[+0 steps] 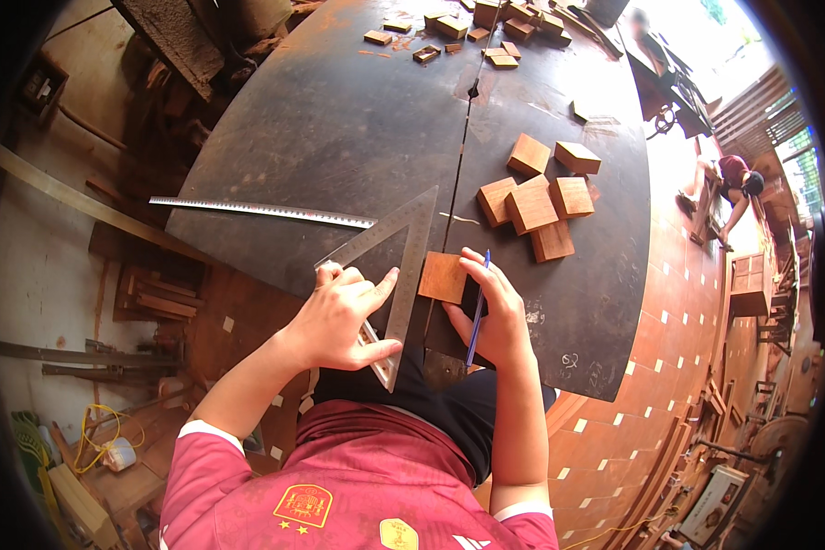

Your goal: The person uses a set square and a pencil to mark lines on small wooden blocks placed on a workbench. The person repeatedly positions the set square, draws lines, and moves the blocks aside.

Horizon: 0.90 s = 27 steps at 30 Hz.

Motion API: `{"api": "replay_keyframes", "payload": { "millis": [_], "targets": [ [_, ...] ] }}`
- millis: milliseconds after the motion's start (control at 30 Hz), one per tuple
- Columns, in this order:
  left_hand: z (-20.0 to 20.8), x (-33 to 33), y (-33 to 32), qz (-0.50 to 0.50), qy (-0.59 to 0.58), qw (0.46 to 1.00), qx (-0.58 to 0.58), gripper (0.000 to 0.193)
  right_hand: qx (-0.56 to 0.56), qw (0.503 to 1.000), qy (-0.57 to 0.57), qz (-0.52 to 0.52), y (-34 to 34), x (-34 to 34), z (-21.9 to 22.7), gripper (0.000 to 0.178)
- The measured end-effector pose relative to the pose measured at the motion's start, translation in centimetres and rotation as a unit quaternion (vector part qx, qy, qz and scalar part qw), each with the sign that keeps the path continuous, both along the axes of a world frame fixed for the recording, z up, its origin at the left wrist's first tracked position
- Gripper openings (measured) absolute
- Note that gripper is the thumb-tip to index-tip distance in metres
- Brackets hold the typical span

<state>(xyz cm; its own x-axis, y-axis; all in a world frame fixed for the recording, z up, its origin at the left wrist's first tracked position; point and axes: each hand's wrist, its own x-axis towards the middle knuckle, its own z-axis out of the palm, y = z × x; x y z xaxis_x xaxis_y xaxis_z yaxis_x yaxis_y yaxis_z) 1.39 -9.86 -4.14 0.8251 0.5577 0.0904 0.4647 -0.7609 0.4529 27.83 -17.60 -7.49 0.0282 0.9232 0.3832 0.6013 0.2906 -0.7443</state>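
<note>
My left hand point(341, 316) is closed on a metal set square point(408, 286), a triangle with a cut-out middle; its index finger stretches along the frame. Just right of the set square, my right hand point(501, 321) grips a small square wooden block point(443, 277) between thumb and fingers. A blue pen point(478, 321) is also held in that hand, standing out past the fingers at both ends. Whether the block touches the tabletop is hard to tell. Beyond my right hand, several similar blocks point(532, 203) lie in a loose pile.
The dark table point(339, 119) has a seam down its middle. A long steel ruler point(266, 210) lies at the left, jutting over the edge. More wood pieces point(451, 26) lie at the far end. Another person point(735, 179) bends over at the right. Timber point(165, 298) lies low at the left.
</note>
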Motion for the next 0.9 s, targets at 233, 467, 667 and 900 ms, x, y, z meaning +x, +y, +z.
{"api": "replay_keyframes", "payload": {
  "millis": [233,467,667,900],
  "targets": [
    [0.02,0.13,-0.17,0.0,0.006,1.0,0.019,0.09,-0.001,1.0,-0.005,-0.005,0.01,-0.03,-0.03,0.067],
    [0.02,0.28,-0.19,0.001,0.004,1.0,0.02,0.087,-0.002,1.0,-0.004,-0.001,0.0,0.01,-0.07,0.067],
    [0.2,0.43,-0.12,-0.001,0.008,1.0,0.019,0.087,-0.005,1.0,0.001,-0.002,-0.06,0.0,-0.05,0.067],
    [0.26,0.35,0.14,-0.008,0.017,1.0,0.008,0.09,-0.002,1.0,-0.008,0.003,0.0,0.07,-0.17,0.068]
  ]
}}
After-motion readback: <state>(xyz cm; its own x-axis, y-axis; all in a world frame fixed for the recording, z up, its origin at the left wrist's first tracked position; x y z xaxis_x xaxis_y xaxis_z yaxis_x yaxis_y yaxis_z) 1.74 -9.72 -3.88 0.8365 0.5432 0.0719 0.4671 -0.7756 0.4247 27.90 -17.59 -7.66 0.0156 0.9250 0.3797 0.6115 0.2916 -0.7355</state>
